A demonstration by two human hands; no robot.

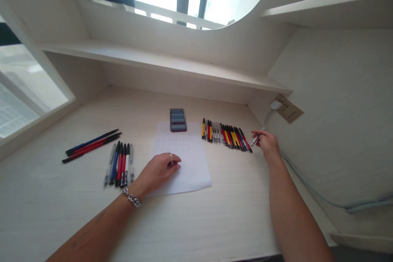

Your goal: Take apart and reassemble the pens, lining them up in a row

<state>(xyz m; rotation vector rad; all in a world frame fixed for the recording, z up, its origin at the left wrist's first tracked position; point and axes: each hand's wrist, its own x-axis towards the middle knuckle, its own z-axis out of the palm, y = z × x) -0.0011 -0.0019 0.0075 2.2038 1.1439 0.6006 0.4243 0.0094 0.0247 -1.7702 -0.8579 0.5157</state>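
Note:
My left hand [161, 171], with a ring and a chain bracelet, rests on a white sheet of paper [190, 172]; its fingers are loosely bent, thumb a little apart, and I see nothing in them. At the right end of a long row of pens [231, 136], my right hand [266, 144] pinches a clear pen [254, 141] that slants down toward the desk. Yellow, red, blue and clear pens lie side by side in that row. Beyond the paper's top edge is a blurred-out dark rectangular object [178, 120].
Left of the paper lies a smaller group of pens [119, 164]; farther left are several longer blue and red pens [92, 146]. A wall socket [287, 108] with a white plug and cable [307, 184] is at the right. A shelf [172, 63] runs above the desk's back.

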